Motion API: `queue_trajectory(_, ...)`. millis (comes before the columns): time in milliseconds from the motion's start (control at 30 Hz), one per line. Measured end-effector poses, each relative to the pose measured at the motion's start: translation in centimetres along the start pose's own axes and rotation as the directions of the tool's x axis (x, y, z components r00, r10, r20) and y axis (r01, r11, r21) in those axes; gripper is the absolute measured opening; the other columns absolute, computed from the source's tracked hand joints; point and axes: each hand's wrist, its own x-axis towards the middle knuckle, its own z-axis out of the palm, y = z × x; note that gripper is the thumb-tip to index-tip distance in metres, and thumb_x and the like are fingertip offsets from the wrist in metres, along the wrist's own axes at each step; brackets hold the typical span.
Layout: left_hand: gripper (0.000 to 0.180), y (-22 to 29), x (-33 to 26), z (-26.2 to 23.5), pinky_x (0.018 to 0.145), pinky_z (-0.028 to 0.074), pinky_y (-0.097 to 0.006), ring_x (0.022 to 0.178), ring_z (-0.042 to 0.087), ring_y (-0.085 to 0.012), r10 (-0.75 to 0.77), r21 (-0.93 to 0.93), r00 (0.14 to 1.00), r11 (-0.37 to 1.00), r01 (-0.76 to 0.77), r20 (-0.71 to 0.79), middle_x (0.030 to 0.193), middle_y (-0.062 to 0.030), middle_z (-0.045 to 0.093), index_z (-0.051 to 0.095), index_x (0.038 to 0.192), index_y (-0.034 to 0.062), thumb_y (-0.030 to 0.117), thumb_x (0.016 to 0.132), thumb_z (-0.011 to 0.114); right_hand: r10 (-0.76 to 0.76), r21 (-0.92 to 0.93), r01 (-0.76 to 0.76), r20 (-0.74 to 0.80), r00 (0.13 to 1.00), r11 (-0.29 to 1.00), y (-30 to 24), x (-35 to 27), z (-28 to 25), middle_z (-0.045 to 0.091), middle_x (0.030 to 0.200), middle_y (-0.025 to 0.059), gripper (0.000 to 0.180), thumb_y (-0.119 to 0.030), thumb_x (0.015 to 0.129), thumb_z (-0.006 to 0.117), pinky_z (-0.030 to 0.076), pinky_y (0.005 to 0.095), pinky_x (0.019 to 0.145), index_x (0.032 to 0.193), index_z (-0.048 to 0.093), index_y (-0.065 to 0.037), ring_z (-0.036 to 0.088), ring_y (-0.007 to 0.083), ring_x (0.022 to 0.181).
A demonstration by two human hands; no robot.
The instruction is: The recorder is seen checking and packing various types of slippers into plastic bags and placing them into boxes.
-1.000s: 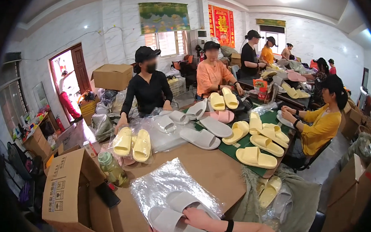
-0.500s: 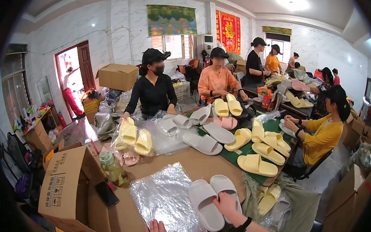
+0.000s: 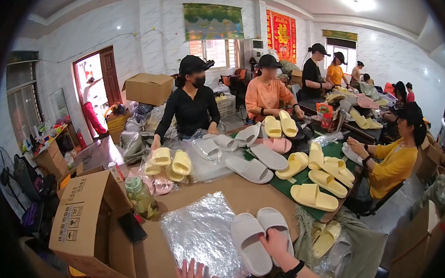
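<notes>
A pair of light grey slippers [image 3: 251, 244] lies on the brown tabletop at the near edge, toes away from me. My right hand [image 3: 275, 244] grips the pair where the two straps meet, fingers reaching into the right slipper's opening. Just left of the slippers lies a stack of clear plastic bags [image 3: 201, 235], shiny and wrinkled. My left hand [image 3: 195, 277] rests on the bags' near left edge, fingers spread, holding nothing.
An open cardboard box [image 3: 80, 217], a phone [image 3: 132, 228] and a lidded jar [image 3: 141, 197] stand at left. Grey slippers [image 3: 249, 169] and yellow slippers [image 3: 313, 197] cover the far right. Across the table, a person in black [image 3: 193, 110] handles bagged yellow slippers [image 3: 181, 162].
The view has shifted slightly. The bagged yellow slippers by the person in black now lie lower and flatter. My hands keep nearly the same places on the bags and slippers.
</notes>
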Motion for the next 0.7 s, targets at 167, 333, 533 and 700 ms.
queue_trajectory(167,0.041,-1.2,-1.0,1.3,0.1,0.043,-0.05,0.119,0.054,-0.0372,0.265,-0.276,0.963,0.931,-0.241,0.053,0.127,-0.0134,0.062,0.066,0.119,0.011,0.03,0.083,0.072,0.032,-0.009,-0.031,0.027,0.999,0.999,-0.7,0.0,-0.4,0.062,0.094,0.0169,0.039,-0.042,0.091,0.06,0.05,0.0514,0.075,0.091,0.058,-0.003,0.062,0.0386,0.089)
queue_trajectory(333,0.039,-0.7,0.0,-0.3,0.1,0.045,-0.048,0.119,0.054,-0.0375,0.213,-0.338,0.957,0.931,-0.137,0.199,0.129,-0.015,0.061,0.065,0.116,0.0074,0.028,0.083,0.07,0.009,-0.018,-0.009,-0.001,1.0,1.0,-0.5,-0.1,-0.4,0.063,0.093,0.0166,0.037,-0.041,0.091,0.061,0.05,0.0512,0.075,0.092,0.058,-0.004,0.062,0.0383,0.09)
queue_trajectory(533,0.04,0.1,0.1,-0.2,0.099,0.046,-0.046,0.119,0.055,-0.0374,0.128,-0.309,0.958,0.95,-0.044,0.257,0.128,-0.0162,0.062,0.065,0.115,0.0065,0.028,0.082,0.071,-0.014,0.061,0.019,-0.083,0.996,0.998,0.1,-0.4,-0.4,0.061,0.083,0.0169,0.032,-0.033,0.09,0.064,0.048,0.0504,0.067,0.083,0.057,-0.003,0.062,0.0384,0.079)
queue_trajectory(700,0.034,0.3,0.8,-0.2,0.095,0.048,-0.046,0.114,0.057,-0.0377,0.12,-0.335,0.963,0.942,-0.034,0.241,0.123,-0.0162,0.063,0.065,0.114,0.0055,0.024,0.085,0.069,0.043,0.476,0.052,-0.186,0.982,0.878,1.4,-1.3,-2.1,0.057,0.074,0.0194,0.021,-0.013,0.083,0.069,0.044,0.0448,0.061,0.076,0.054,0.001,0.057,0.0376,0.068)
